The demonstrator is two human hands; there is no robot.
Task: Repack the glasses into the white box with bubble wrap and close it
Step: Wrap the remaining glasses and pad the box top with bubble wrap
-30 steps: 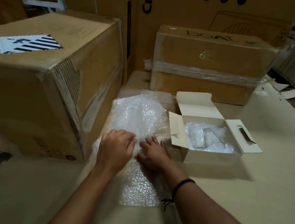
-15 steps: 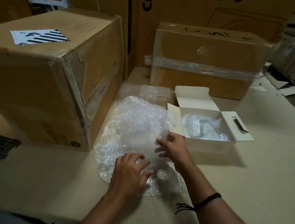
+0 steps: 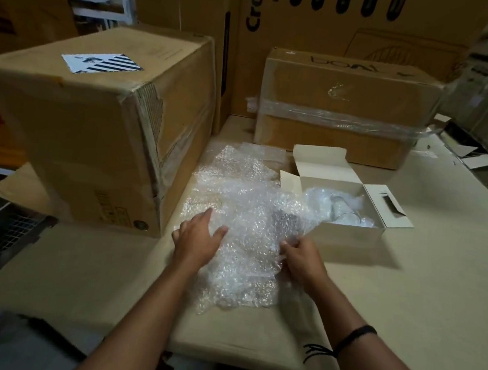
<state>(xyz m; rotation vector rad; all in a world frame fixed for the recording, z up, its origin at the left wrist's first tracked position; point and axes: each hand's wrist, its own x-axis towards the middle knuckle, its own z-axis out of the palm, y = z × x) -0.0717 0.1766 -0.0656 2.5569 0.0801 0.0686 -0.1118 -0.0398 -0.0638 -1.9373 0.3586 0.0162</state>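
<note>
Two hands, one sheet of bubble wrap (image 3: pixel 250 225), one white box (image 3: pixel 349 241).

The bubble wrap lies crumpled at frame centre on the pale table (image 3: pixel 407 297). Its right edge is lifted and overlaps the near-left corner of the white box.

The left hand (image 3: pixel 199 240) lies flat on the wrap's left side, fingers straight and a little apart, thumb spread out to the right. The right hand (image 3: pixel 301 259) has its fingers curled, pinching the wrap's right edge, just in front of the white box.

The white box sits right of centre and is open, with three flaps showing: one lid flap standing up at the back, one small flap on the left and one slotted flap folded out to the right. Inside, glasses (image 3: pixel 341 212) lie in pale wrapping. One clear curved rim shows; I cannot tell the count.

One black wristband (image 3: pixel 356 334) is on the right wrist.

There are three brown cartons. One big carton (image 3: pixel 89 135) at the left has a striped white label on top and touches the wrap's left edge. One taped carton (image 3: pixel 347 105) sits behind the white box. One tall printed carton (image 3: pixel 317 24) runs across the top of the frame.

One flat clear plastic piece (image 3: pixel 259 151) lies behind the wrap. One white card scrap (image 3: pixel 485 160) is at the right edge. One wire basket (image 3: pixel 12 230) is at lower left, below table level.
</note>
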